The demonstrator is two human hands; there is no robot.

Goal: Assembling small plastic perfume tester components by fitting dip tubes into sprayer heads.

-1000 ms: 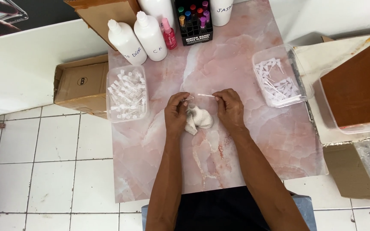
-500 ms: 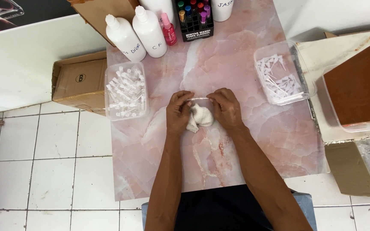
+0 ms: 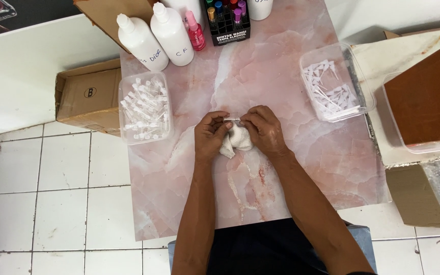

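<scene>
Vial (image 3: 231, 119), thin and clear, lies level between both hands above the middle of the pink marbled desk (image 3: 291, 173). At far left a cardboard box (image 3: 85, 97) sits on the floor beside a clear tub of vials (image 3: 145, 108). The left hand (image 3: 211, 136) pinches the vial's left end, a white cloth (image 3: 236, 140) bunched beneath. The right hand (image 3: 264, 130) pinches its right end. Farther right stands a clear tub of white caps (image 3: 334, 84).
</scene>
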